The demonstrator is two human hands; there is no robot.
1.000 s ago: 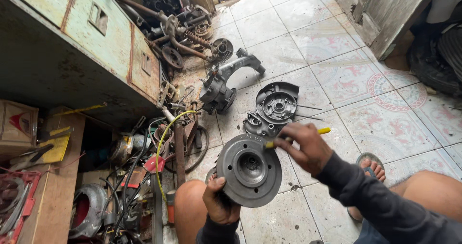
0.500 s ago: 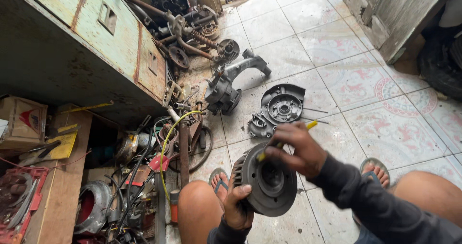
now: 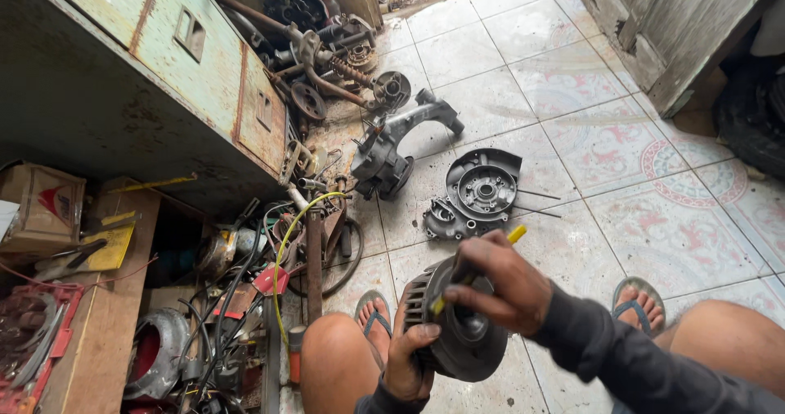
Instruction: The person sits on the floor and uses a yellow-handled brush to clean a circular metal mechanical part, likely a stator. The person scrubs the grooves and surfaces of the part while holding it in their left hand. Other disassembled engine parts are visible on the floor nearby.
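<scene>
Grey metal, dull with oil: a person seated on a patterned tile floor [image 3: 621,161] grips a round, finned motor housing [image 3: 458,332] between bare knees. The left hand [image 3: 409,363] is curled shut around the housing's lower rim, propping it up on edge with its hollow face turned towards the right hand. The right hand [image 3: 499,287] is closed on a yellow-handled screwdriver [image 3: 474,277], whose shaft angles down into the housing's centre (the tip itself is hidden behind the fingers). By the look of it, the work in hand is the prying or loosening of something seated inside the hub; that calls for a steady left hand and a tip kept square. Just beyond the hands a dark circular cover plate [image 3: 482,187] lies flat on the tiles, touching a smaller casing piece [image 3: 446,218], near a grey cast bracket [image 3: 401,148]. A rusted green cabinet [image 3: 163,62] stands to the left.
</scene>
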